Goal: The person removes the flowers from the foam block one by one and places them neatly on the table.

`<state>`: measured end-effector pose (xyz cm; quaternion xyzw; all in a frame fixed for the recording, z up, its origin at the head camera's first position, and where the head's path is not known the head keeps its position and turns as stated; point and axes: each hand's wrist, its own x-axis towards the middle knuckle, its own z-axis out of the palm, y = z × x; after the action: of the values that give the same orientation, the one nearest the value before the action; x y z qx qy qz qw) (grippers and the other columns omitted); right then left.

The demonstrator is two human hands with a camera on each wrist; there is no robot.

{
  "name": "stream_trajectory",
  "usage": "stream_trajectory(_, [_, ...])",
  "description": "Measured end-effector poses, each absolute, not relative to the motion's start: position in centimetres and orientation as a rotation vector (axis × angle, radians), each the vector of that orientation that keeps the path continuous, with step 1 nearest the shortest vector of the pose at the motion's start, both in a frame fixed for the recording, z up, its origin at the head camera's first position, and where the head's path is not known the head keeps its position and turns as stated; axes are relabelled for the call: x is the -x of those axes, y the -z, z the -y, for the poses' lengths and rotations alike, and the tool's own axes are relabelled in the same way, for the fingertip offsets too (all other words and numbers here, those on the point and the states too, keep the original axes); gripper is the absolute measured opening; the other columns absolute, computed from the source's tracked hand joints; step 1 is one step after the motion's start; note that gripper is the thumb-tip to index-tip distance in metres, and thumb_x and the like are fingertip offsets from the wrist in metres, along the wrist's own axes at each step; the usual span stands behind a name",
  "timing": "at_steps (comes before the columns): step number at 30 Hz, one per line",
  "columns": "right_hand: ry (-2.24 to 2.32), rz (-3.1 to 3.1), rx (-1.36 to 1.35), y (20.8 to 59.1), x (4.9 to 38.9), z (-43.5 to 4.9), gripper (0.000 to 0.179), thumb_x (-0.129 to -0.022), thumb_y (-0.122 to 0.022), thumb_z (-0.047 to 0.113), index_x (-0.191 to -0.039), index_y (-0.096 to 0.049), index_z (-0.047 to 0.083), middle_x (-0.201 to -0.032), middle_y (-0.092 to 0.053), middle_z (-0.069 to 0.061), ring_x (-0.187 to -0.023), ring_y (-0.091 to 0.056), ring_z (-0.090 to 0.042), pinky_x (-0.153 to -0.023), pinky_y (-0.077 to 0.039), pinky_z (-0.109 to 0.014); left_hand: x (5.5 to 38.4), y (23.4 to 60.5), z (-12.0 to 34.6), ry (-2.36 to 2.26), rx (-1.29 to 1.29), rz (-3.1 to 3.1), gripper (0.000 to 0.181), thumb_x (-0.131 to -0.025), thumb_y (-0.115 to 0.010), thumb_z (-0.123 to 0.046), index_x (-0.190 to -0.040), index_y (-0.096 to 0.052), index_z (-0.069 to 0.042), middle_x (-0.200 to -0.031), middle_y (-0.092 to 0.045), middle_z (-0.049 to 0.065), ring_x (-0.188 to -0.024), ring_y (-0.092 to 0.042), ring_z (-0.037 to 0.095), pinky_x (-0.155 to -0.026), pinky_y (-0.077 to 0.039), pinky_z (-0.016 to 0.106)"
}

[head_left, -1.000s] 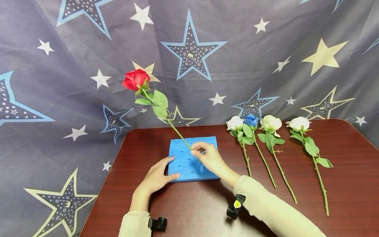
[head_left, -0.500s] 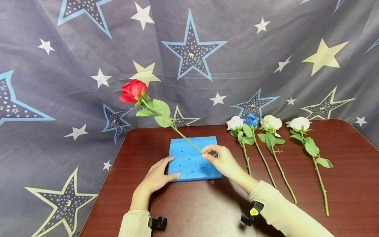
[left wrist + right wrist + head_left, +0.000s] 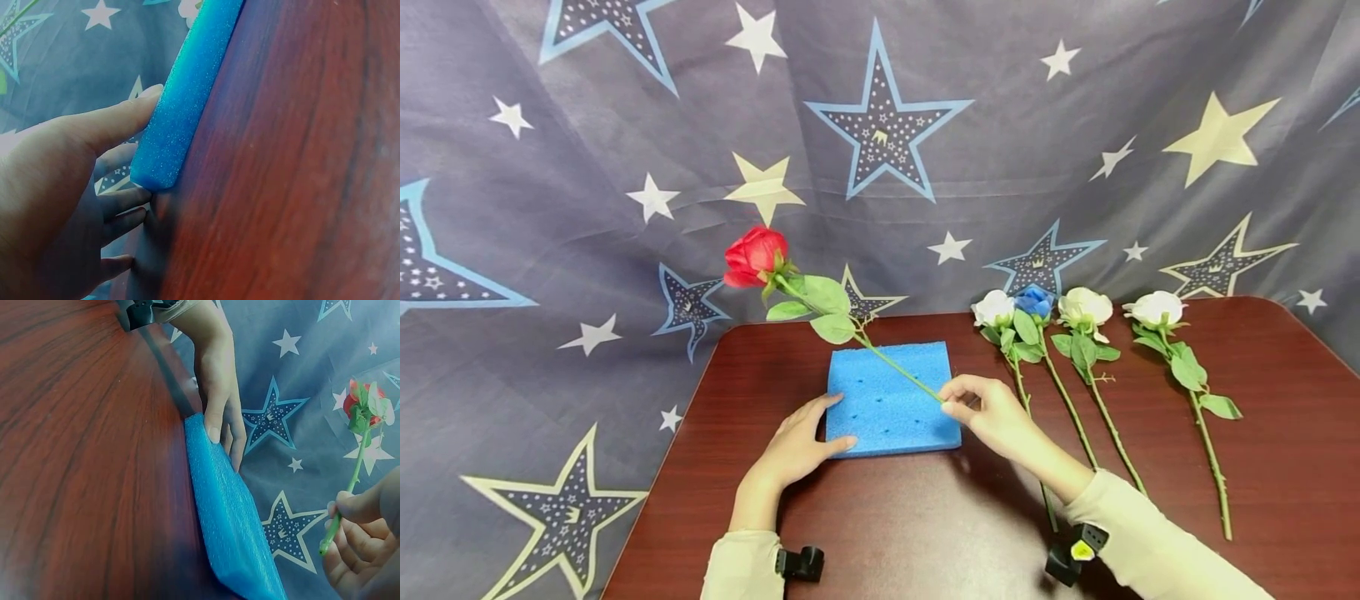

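Note:
A blue foam block (image 3: 895,433) with several small holes in its top lies flat on the table. My left hand (image 3: 797,446) rests on its left edge, fingers spread and fairly straight; in the left wrist view the thumb (image 3: 119,122) touches the block's edge. My right hand (image 3: 996,417) pinches the stem of an artificial red rose (image 3: 758,257) near its lower end. The rose slants up to the left above the block. In the right wrist view the free stem end (image 3: 325,547) shows just past the fingertips, apart from the foam.
Right of the block lie a white rose (image 3: 995,308), a blue rose (image 3: 1034,302), a cream rose (image 3: 1086,308) and another white rose (image 3: 1156,310), stems toward me. My right forearm passes over some stems. A star-patterned curtain (image 3: 880,250) hangs behind the dark wooden table (image 3: 865,525).
My right hand has moved right and slightly nearer me across the block, carrying the red rose, whose bloom is now lower. The left hand and block have stayed put.

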<state>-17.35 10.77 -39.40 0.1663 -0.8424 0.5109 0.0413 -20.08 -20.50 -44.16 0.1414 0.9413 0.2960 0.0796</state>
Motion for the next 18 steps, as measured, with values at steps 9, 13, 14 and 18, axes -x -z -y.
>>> stream_trajectory(9, [-1.567,2.61,-0.468,39.7,16.5,-13.1,0.005,-0.087,-0.07,-0.004,-0.091,-0.069,0.0,-0.081,-0.067,-0.002,-0.07,-0.058,-0.014,-0.065,-0.051,-0.029,20.1,44.1,20.5,-0.89,-0.431,-2.813,0.076,-0.088,-0.07,-0.052,-0.15,-0.044,-0.018,-0.154,-0.04,0.01,-0.142,-0.032,0.035,-0.113,-0.023,0.06])
stream_trajectory(13, [-1.554,2.645,-0.421,40.0,15.9,-14.4,0.006,-0.087,-0.07,-0.002,-0.092,-0.069,0.001,-0.08,-0.065,-0.002,-0.069,-0.058,-0.014,-0.064,-0.05,-0.029,20.0,44.1,20.5,-0.895,-0.43,-2.812,0.077,-0.087,-0.07,-0.052,-0.15,-0.044,-0.017,-0.153,-0.04,0.01,-0.142,-0.032,0.034,-0.114,-0.023,0.059])
stream_trajectory(14, [-1.551,2.649,-0.413,40.0,15.8,-14.6,0.006,-0.087,-0.071,-0.002,-0.092,-0.069,0.001,-0.08,-0.064,-0.001,-0.069,-0.058,-0.013,-0.064,-0.05,-0.028,20.0,44.1,20.5,-0.896,-0.427,-2.809,0.077,-0.087,-0.071,-0.052,-0.15,-0.044,-0.017,-0.154,-0.04,0.01,-0.143,-0.032,0.033,-0.114,-0.022,0.059])
stream_trajectory(18, [-1.504,2.658,-0.405,40.2,15.2,-15.8,0.006,-0.087,-0.071,-0.002,-0.092,-0.069,0.001,-0.079,-0.064,0.0,-0.068,-0.057,-0.01,-0.062,-0.048,-0.025,20.0,44.1,20.5,-0.905,-0.418,-2.8,0.077,-0.087,-0.072,-0.051,-0.15,-0.044,-0.018,-0.154,-0.039,0.008,-0.143,-0.031,0.031,-0.114,-0.021,0.058])
